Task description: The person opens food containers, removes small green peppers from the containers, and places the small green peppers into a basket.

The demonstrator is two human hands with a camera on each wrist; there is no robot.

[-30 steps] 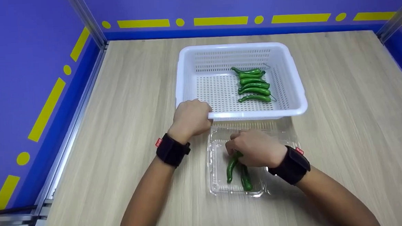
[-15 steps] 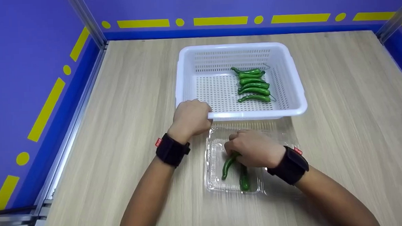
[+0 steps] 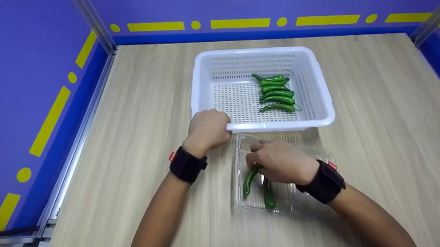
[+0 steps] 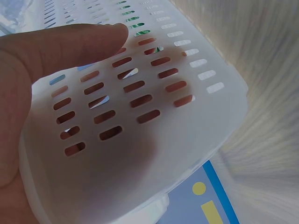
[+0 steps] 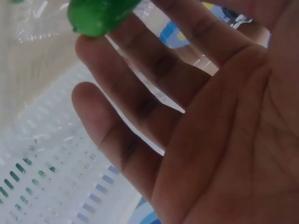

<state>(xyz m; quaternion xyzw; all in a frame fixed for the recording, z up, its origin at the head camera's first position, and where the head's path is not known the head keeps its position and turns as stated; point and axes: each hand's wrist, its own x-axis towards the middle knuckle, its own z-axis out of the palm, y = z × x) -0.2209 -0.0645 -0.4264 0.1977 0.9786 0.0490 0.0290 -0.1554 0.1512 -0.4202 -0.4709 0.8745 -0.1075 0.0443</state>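
Note:
My left hand grips the front left rim of a white plastic basket. In the left wrist view its thumb lies along the slotted wall. My right hand is over a clear plastic clamshell box in front of the basket, pinching one end of a green chili pepper. A second green chili pepper lies in the box, its upper end hidden by that hand. The right wrist view has a rounded green pepper end at the fingertips.
Several green chili peppers lie in a row at the basket's right side. Everything stands on a wood-grain table. Blue panels with yellow marks close off the back and sides.
The clear box slid slightly left, then back to the right past its first position. The pinched pepper's lower end swung left. My left hand and the basket stay put.

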